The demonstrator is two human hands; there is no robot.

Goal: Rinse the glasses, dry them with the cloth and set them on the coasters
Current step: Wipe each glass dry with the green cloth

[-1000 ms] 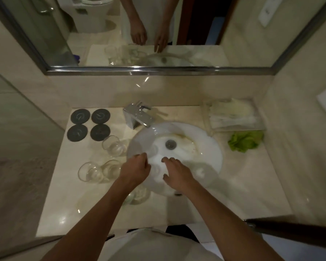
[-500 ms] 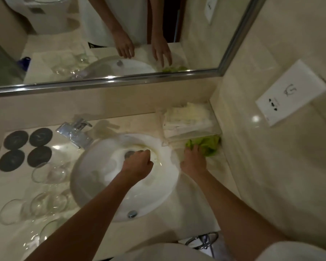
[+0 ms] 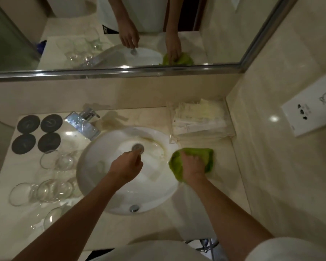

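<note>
All four glasses [image 3: 45, 187] lie or stand on the counter [image 3: 105, 230] left of the sink [image 3: 158, 194], none yet on the four dark coasters [image 3: 37, 133] at the back left, so drying and placing seem still ahead. The left hand [image 3: 127, 167] hangs over the basin, fingers curled; whether it holds anything I cannot tell. The right hand [image 3: 193, 163] grips the green cloth [image 3: 207, 157] just right of the sink.

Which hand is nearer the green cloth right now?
Right. The right hand lies on the green cloth, fingers curled into it, beside the basin. The left hand hangs over the basin near the drain, apart from the cloth.
</note>
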